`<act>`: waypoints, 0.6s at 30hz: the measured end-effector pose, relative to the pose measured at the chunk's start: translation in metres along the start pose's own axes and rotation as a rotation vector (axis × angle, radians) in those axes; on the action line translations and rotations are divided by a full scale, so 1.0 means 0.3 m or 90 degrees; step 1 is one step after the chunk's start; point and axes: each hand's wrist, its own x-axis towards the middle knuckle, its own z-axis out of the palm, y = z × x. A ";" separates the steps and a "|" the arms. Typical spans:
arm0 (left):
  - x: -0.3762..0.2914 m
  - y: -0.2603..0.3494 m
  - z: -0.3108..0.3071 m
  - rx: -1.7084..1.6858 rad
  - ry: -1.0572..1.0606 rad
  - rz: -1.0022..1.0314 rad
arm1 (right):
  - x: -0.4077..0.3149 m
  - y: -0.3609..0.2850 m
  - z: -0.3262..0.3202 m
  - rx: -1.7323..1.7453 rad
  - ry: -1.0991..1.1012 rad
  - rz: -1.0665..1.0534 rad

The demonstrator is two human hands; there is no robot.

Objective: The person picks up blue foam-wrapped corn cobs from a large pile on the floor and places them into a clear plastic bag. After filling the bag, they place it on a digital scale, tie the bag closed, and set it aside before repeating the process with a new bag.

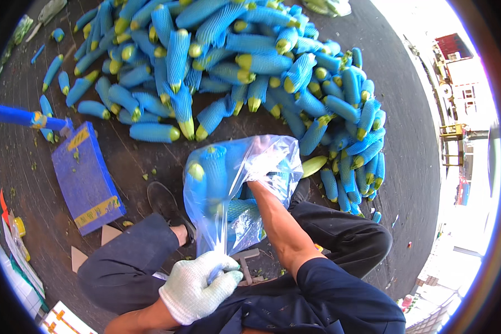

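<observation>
A clear plastic bag (pixel 204 234) stands between my knees, with several pale green squashes in blue foam-net sleeves (pixel 213 171) inside. My left hand (pixel 202 284), in a white knit glove, is closed around the gathered edge of the bag, close to my body. My right forearm reaches into the bag's opening. Through the shiny plastic my gloved right hand (pixel 264 160) shows only in part, among the sleeved squashes; its fingers are too obscured to tell if they grip one. Just right of the bag, a bare pale green squash (pixel 314 166) lies on the dark floor.
A large heap of squashes in blue net sleeves (pixel 263 62) curves around the far side and right of the bag. To the left lies a blue plate (pixel 87 179) with taped strips, joined to a blue pole (pixel 25 117). White boxes (pixel 64 319) stand at lower left.
</observation>
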 end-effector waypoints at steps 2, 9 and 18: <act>-0.001 0.012 -0.007 -0.038 0.020 0.010 | -0.001 -0.009 -0.027 -0.004 0.003 -0.022; 0.008 -0.080 0.063 -0.158 0.057 0.044 | -0.087 0.134 -0.155 -0.026 0.009 -0.185; 0.012 -0.146 0.058 -0.158 0.118 0.084 | -0.323 0.393 -0.627 -0.318 -0.428 -0.592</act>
